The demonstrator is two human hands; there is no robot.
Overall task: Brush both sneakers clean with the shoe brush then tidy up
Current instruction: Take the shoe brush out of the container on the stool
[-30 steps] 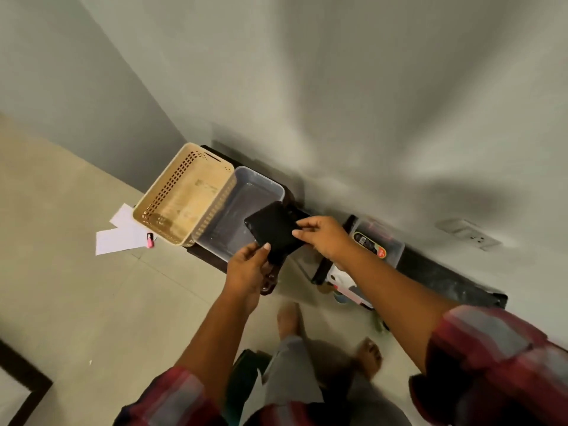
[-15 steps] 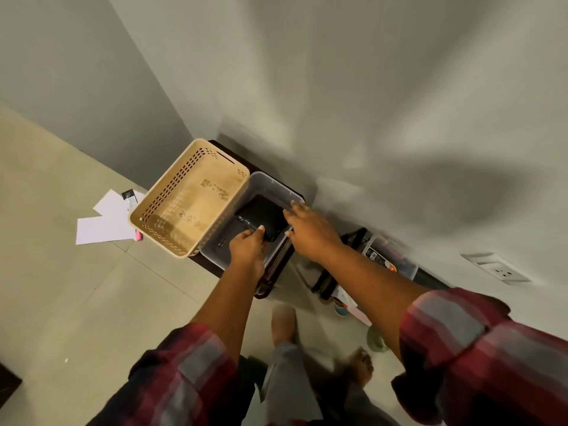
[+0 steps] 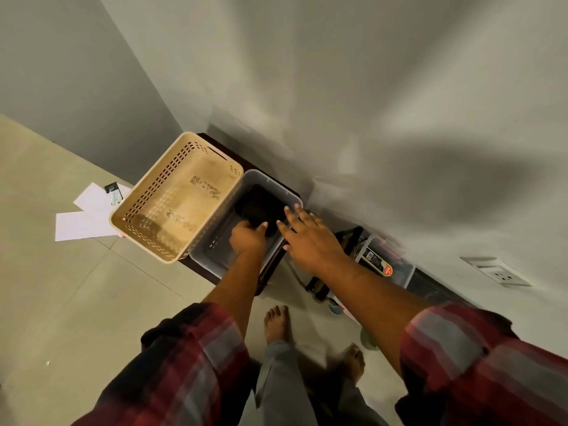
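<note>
A black flat object [image 3: 258, 206] lies inside the clear plastic bin [image 3: 201, 255], at its far end near the wall. My left hand [image 3: 248, 238] reaches into the bin and pinches the object's near edge between thumb and curled fingers. Just to the right, my right hand [image 3: 307, 238] is spread flat with straight fingers over the bin's right rim, its fingertips at the object's right edge. I see no sneakers and no brush that I can identify.
A beige perforated basket [image 3: 178, 198] sits against the bin's left side on a dark low stand. White papers [image 3: 83, 224] lie on the floor at the left. A second clear bin [image 3: 385, 264] stands at the right, with a wall socket [image 3: 498, 275] beyond it. My bare feet [image 3: 276, 324] are below.
Both hands carried the black object from above the bin's right corner down into the bin. My right hand let go of it and spread open.
</note>
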